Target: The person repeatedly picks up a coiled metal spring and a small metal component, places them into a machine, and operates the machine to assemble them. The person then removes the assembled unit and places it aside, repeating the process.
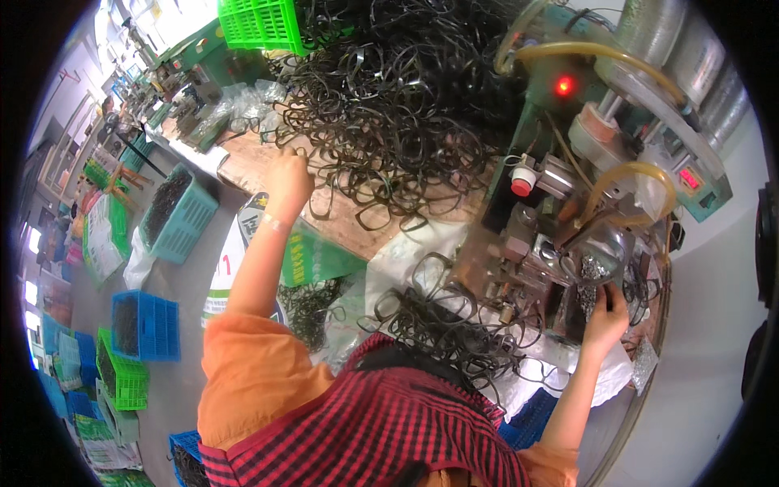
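A large heap of dark eyeglass frames [398,122] covers the wooden bench [251,158]. At its left edge my left hand [288,180] is closed, with the fingertips turned away; what they hold, if anything, is hidden. Over on the right, my right hand [607,318] has its thumb and fingers drawn together beside a holder of small silvery metal pieces [591,284]. Too little shows to tell what is pinched there. Between my arms, close to my body, lies a second pile of eyeglass frames [446,329] on white sheeting [398,264].
A green bench machine [560,122] with yellowish hoses, a red button [522,183] and a lit red lamp rises at the right. A green basket [261,24] stands at the back. Blue [146,325] and teal [180,215] crates of dark pieces stand on the floor to the left.
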`<state>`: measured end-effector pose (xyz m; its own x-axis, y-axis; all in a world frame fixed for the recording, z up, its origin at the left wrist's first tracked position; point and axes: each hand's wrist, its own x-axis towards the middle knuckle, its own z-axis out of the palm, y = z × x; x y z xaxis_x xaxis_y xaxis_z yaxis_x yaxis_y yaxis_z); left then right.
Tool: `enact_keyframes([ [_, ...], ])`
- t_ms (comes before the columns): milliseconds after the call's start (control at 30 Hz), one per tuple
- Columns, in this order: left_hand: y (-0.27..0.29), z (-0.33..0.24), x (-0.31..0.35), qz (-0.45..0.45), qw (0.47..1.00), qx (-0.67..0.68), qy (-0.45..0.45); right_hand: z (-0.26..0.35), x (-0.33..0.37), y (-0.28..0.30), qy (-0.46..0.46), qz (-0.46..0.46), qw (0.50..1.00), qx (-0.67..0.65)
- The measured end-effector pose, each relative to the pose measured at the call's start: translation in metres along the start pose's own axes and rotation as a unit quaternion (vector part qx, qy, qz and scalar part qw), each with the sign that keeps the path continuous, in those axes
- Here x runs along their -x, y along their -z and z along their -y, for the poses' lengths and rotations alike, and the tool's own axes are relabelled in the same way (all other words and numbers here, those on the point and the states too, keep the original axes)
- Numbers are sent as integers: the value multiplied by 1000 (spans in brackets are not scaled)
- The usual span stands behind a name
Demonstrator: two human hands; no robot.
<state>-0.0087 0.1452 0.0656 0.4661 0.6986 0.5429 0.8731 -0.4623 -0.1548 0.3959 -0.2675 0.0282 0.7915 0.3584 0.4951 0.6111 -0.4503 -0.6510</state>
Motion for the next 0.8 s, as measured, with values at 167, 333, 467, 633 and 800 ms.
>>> enact_keyframes([
  [167, -87, 44, -28, 255, 964, 70, -18, -5, -5, -5, -38, 6, 999, -33],
  [333, -8, 48, -36, 357, 900, 246, 52, -19, 41, 47, 3, -100, 991, 85],
  [467, 65, -12, 9, 54, 894, 435, 92, -7, 66, 66, -108, -95, 990, 0],
  [633, 101, -156, 61, -144, 817, 531, -172, 103, 9, 37, 35, 28, 983, -175],
  [800, 119, -244, 70, -116, 697, 670, -227, 114, 5, -29, -85, 10, 935, -345],
])
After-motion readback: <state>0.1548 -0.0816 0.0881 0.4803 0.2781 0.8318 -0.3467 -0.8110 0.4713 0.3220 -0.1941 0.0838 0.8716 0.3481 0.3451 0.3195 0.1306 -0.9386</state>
